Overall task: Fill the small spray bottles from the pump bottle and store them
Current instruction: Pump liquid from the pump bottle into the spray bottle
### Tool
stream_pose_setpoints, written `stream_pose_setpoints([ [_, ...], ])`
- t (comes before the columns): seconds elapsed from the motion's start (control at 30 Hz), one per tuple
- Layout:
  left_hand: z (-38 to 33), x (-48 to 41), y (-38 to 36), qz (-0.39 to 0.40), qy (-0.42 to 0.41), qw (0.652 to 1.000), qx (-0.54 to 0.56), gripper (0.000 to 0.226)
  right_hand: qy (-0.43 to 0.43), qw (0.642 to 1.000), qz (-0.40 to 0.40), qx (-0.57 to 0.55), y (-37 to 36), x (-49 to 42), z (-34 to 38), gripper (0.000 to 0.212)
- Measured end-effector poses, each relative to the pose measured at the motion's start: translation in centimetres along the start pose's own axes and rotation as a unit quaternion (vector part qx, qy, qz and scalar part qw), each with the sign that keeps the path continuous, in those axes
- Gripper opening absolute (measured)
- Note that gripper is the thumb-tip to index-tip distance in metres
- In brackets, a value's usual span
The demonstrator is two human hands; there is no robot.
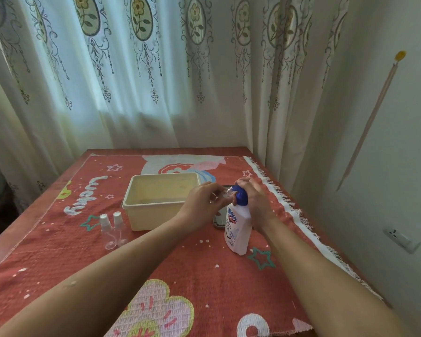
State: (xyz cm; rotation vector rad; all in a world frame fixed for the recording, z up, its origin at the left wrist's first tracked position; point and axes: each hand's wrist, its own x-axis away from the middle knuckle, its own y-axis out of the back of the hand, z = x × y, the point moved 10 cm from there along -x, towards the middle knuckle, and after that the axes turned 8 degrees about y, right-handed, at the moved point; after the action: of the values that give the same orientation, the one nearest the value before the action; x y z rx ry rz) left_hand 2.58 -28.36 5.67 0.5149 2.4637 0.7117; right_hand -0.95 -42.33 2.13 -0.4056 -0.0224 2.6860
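The pump bottle [237,231], white with a printed label, stands on the red patterned cloth [180,276] right of centre; its blue pump head [240,198] sits directly under the right hand [254,198], whose fingers are curled down over the top and far side of the head, gripping it. The left hand [203,203] reaches in from the left and meets it there; its fingers and thumb pinch a small clear bottle [220,193], held up against the left side of the pump head, at about nozzle height; whether the nozzle is inside the bottle's mouth cannot be told. The two hands are almost touching, with the pump head and the clear bottle between them.

Just left of the hands, and partly behind the left one, is a cream plastic box [156,216], open at the top; the left wrist crosses its near right corner. Left of the box, near its near corner, two small spray bottles [112,229] with white caps stand upright side by side, well apart from both hands. A dark flat object [219,218] lies on the cloth between the box and the pump bottle, mostly hidden by the hands; flowered curtains [131,69] hang behind the table on the far side.
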Motion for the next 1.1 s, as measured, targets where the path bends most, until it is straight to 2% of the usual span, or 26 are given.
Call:
stream_pose_setpoints([
  [0.13,-0.4,-0.2,0.4,-0.006,-0.003,1.0,0.013,0.023,-0.015,1.0,0.012,0.02,-0.3,0.2,-0.6,0.044],
  [0.2,-0.6,-0.3,0.4,-0.007,-0.006,1.0,0.014,0.023,-0.014,1.0,0.013,0.021,-0.5,0.1,-0.5,0.052],
  [0.37,-0.5,-0.1,0.4,-0.009,-0.002,1.0,0.018,0.024,0.005,1.0,0.019,0.024,-0.4,-0.1,-0.3,0.04],
  [0.53,0.3,0.1,0.0,0.003,0.011,1.0,0.023,0.028,0.004,1.0,0.009,0.008,-0.1,-0.2,-0.1,0.012],
  [0.6,0.4,0.2,-0.1,0.005,0.013,1.0,0.025,0.028,0.002,1.0,0.013,0.011,-0.1,-0.3,-0.4,0.015],
  [0.73,-0.5,0.0,0.5,-0.01,0.003,1.0,0.022,0.024,-0.008,0.999,0.025,0.023,-0.4,-0.1,-0.8,0.045],
  [0.83,-0.7,-0.1,0.7,-0.012,-0.003,1.0,0.02,0.023,-0.013,1.0,0.021,0.005,-0.4,-0.2,-0.9,0.052],
  [0.9,-0.7,-0.1,0.7,-0.013,-0.003,1.0,0.019,0.025,-0.005,1.0,0.026,0.015,-0.4,-0.4,-0.9,0.048],
  [1.03,-0.2,0.2,0.3,-0.001,0.004,1.0,0.026,0.024,0.002,1.0,0.018,-0.002,-0.1,-0.6,-0.6,0.021],
  [1.1,0.1,0.3,0.0,0.006,0.008,1.0,0.027,0.023,-0.004,1.0,0.009,-0.003,0.1,-0.6,-0.7,0.017],
])
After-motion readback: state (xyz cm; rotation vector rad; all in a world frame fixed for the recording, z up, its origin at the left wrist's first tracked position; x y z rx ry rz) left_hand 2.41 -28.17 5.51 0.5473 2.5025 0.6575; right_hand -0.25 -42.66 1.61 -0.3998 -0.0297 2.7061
